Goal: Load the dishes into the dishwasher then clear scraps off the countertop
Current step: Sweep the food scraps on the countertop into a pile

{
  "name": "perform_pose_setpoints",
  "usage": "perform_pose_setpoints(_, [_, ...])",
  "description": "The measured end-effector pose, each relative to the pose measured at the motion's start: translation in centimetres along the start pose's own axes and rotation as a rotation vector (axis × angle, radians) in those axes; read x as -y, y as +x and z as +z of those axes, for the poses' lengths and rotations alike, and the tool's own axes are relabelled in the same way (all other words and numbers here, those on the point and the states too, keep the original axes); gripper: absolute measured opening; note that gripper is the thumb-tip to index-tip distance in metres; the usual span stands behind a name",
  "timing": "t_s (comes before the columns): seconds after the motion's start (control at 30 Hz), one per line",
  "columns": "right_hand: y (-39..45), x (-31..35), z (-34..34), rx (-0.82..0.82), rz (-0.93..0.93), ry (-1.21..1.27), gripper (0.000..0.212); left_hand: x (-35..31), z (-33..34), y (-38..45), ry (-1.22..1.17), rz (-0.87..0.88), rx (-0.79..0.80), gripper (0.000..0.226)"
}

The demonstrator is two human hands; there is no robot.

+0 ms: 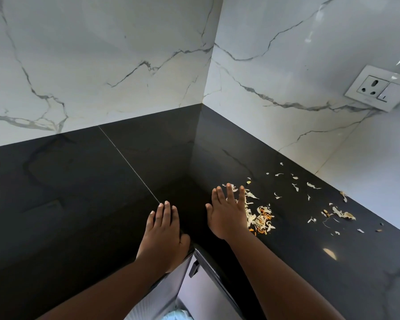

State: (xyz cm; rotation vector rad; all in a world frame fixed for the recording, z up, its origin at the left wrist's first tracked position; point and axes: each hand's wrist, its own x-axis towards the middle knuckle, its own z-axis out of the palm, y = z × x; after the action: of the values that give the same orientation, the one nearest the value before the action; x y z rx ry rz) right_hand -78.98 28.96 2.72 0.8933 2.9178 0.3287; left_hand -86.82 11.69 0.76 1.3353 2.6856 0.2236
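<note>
Both hands lie flat on the black L-shaped surface (pixel 79 204), at its inner corner. The left hand (pixel 164 234) rests palm down at the edge, fingers straight and close together, pointing toward 12 o'clock; its grip is open and has hold of nothing. The right hand (pixel 226 215) is just beside it at 3 o'clock, palm down with fingers spread and straight, its grip likewise fully open and holding nothing. Its little-finger side touches a heap of vegetable scraps (pixel 260 219), pale shreds mixed with orange bits. More loose scraps (pixel 338 213) lie scattered toward 2 and 3 o'clock of that hand, along the surface near the marble wall (pixel 275 65). A white power socket (pixel 379 87) sits on that wall at 2 o'clock. Below the hands, at 6 o'clock, a cabinet front (pixel 166 294) shows.
</note>
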Motion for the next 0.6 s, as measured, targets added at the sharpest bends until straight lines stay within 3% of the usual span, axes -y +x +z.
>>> perform_pose_setpoints(0.17, [1.3, -1.6, 0.4, -0.02, 0.074, -0.027, 0.084, -0.2, 0.2, -0.1, 0.002, -0.007, -0.04, 0.088])
perform_pose_setpoints(0.3, [2.7, -2.3, 0.3, -0.007, 0.095, -0.03, 0.06, -0.3, 0.2, -0.1, 0.001, -0.01, -0.04, 0.088])
perform_pose_setpoints(0.6, [4.0, -2.4, 0.2, 0.077, 0.269, -0.03, 0.061, -0.3, -0.3, -0.1, 0.042, -0.028, 0.024, 0.094])
